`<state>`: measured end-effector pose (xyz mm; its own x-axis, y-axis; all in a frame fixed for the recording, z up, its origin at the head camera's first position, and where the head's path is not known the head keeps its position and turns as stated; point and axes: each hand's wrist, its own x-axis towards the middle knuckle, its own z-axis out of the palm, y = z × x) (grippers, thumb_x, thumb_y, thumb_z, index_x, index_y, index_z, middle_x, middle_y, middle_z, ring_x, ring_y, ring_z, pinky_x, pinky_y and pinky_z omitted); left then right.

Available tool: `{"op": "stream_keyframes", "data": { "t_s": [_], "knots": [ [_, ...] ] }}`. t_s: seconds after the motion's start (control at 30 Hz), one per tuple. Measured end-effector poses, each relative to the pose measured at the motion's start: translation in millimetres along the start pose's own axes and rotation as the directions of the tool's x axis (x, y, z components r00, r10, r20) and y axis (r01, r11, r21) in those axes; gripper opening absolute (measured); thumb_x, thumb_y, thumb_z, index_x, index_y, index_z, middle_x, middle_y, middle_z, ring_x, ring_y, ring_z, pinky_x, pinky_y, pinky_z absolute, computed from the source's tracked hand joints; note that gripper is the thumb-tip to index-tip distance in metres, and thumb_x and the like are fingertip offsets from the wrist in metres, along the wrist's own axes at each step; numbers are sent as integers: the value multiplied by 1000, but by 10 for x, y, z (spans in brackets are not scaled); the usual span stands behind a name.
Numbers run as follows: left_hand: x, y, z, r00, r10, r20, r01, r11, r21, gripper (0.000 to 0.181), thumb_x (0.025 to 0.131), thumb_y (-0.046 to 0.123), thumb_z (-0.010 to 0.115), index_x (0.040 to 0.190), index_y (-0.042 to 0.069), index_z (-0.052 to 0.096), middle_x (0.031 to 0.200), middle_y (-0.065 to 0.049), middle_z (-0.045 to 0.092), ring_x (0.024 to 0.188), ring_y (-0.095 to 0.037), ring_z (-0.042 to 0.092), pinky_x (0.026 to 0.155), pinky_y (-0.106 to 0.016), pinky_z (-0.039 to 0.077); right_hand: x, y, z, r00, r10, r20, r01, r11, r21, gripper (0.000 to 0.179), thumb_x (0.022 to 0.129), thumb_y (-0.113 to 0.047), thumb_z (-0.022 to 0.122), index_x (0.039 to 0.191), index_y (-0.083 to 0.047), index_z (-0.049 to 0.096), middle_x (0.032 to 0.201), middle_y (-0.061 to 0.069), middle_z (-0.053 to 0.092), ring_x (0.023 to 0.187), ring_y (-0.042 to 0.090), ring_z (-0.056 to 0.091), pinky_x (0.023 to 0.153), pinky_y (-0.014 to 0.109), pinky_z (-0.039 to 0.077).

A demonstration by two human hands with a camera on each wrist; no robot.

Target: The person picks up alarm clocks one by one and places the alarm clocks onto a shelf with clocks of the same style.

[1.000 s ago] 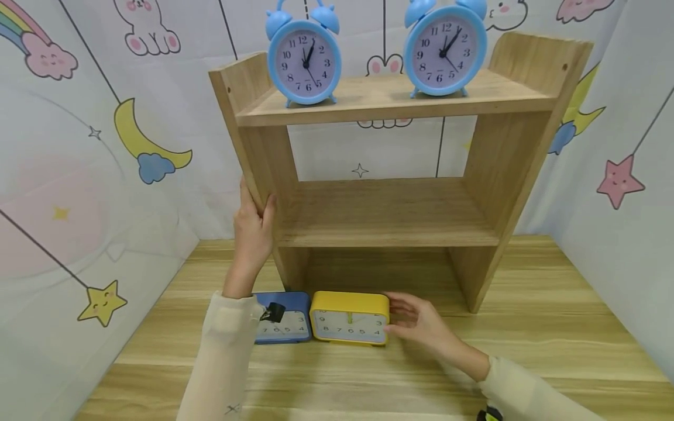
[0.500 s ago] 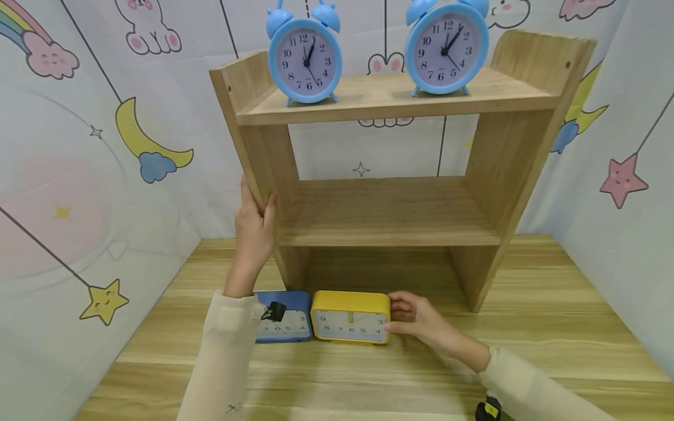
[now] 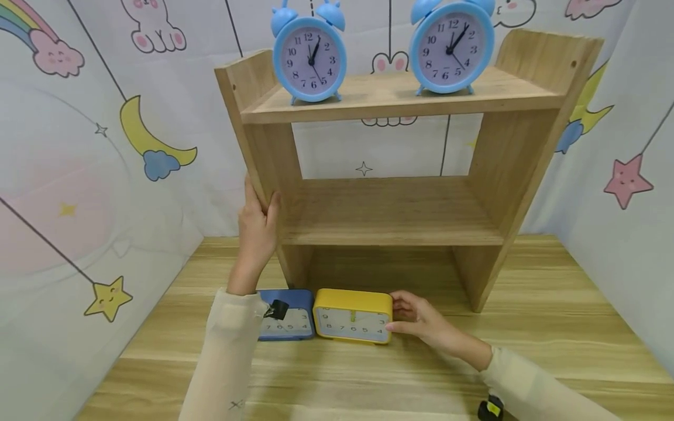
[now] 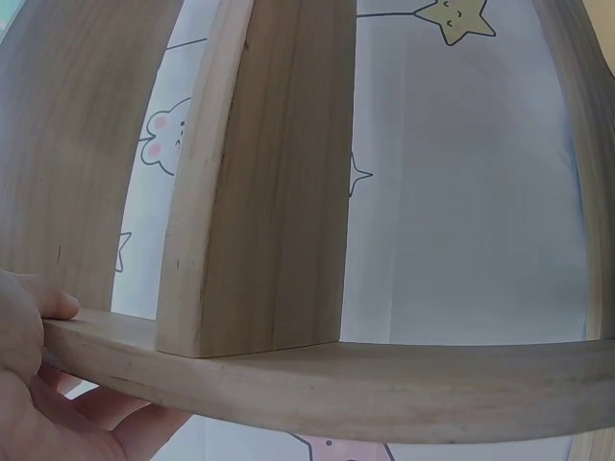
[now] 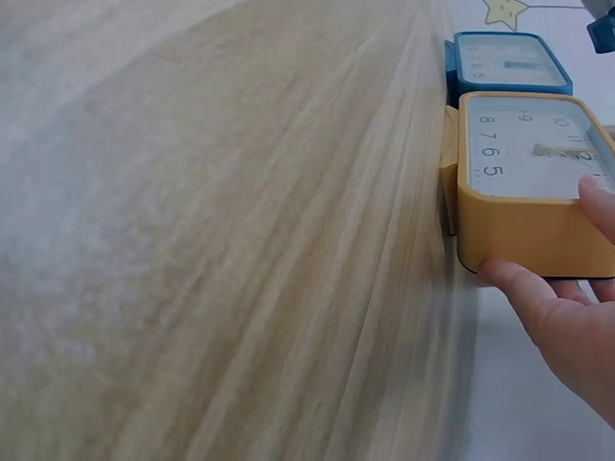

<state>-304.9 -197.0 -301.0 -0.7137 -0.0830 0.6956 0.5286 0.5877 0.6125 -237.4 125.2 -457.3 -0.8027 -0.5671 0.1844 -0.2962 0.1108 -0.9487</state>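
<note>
My left hand (image 3: 258, 231) grips the left side panel of a wooden shelf unit (image 3: 395, 213). Its thumb lies on the inner side and the fingers wrap behind, as the left wrist view also shows. At the foot of the shelf stands a yellow rectangular clock (image 3: 354, 299), its dial facing me. Around the right end of this clock curls my right hand (image 3: 423, 320), thumb at the front edge and fingers at the side and back. A blue clock (image 3: 297, 298) of the same shape stands beside the yellow one, partly hidden by my left sleeve.
Two light-blue twin-bell alarm clocks, a left one (image 3: 309, 58) and a right one (image 3: 451, 48), stand on the top board. The wood-grain table (image 3: 337, 380) is bounded by printed cloth walls (image 3: 163, 234) at the sides and back.
The head view has shifted slightly, so everything sits a little further right. My right fingers are slightly more bent at the yellow clock's end. My left hand keeps its hold on the shelf.
</note>
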Motion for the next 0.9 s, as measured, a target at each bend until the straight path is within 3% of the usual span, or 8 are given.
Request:
{"op": "stream_keyframes", "data": {
  "t_s": [0.37,0.7,0.9],
  "knots": [
    [4,15,7,1000,-10,21,11,1000,-13,59,106,26,49,156,9,22,123,-30,58,102,-42,65,83,-54,52,-51,32,-3,1000,20,10,-21,994,107,43,92,-3,70,128,7,49,119,24,60,109,43,57,88,33,53],
    [-7,9,1,1000,-3,-2,3,1000,-10,59,105,26,49,155,9,23,119,-31,59,99,-43,65,80,-55,52,-80,-6,-23,998,17,63,-25,991,129,42,93,-3,68,129,9,48,120,24,59,109,42,58,87,33,53],
    [-3,10,0,1000,-1,-3,1,1000,-6,59,106,26,49,155,8,23,120,-32,59,99,-43,65,80,-55,52,-114,-47,-37,996,16,84,-24,995,97,42,94,-5,69,129,8,49,120,23,60,108,35,60,88,32,53]
  ]
}}
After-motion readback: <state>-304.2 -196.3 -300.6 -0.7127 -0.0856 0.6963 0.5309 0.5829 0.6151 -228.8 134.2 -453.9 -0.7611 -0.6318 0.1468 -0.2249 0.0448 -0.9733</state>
